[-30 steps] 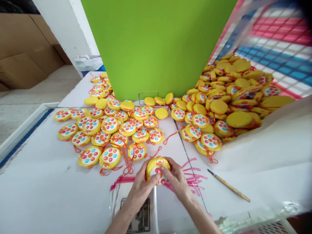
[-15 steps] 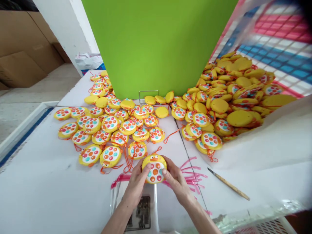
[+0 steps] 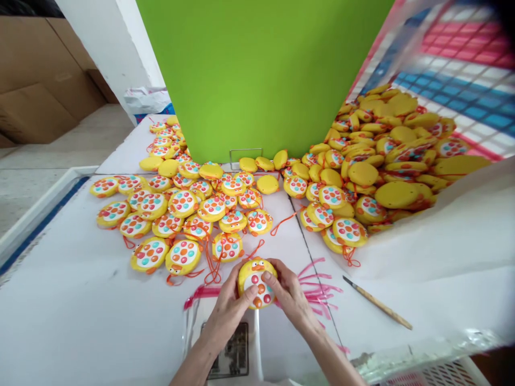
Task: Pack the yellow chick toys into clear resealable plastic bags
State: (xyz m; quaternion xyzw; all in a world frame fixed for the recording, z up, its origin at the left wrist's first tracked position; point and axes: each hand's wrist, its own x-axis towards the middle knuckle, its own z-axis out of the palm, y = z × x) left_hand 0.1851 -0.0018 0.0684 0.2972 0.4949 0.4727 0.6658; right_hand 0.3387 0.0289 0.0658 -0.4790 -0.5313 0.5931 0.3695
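Observation:
A yellow duck-faced toy (image 3: 258, 268) with colored buttons on a white front is held upright between both hands, its face toward me and an orange cord loop at its top. My left hand (image 3: 232, 301) grips its left side, thumb pressed on the lower left of the front. On the other side my right hand (image 3: 290, 296) is closed around the edge, its thumb lying over the upper right buttons. Fingers behind the toy are hidden. Just beyond lie several matching toys (image 3: 183, 256), mostly buttons up, with orange cords tangled among them.
A large heap of similar toys (image 3: 362, 174) is at the right, beside white sheeting. A tall green panel (image 3: 261, 80) stands behind. A wooden-handled tool (image 3: 378, 303) lies at right. Pink strips (image 3: 319, 292) and a clear plastic bag (image 3: 193, 316) lie near my hands.
The toy has come slightly toward me and to the right. My thumbs have shifted: the left one lower, the right one up across the buttons.

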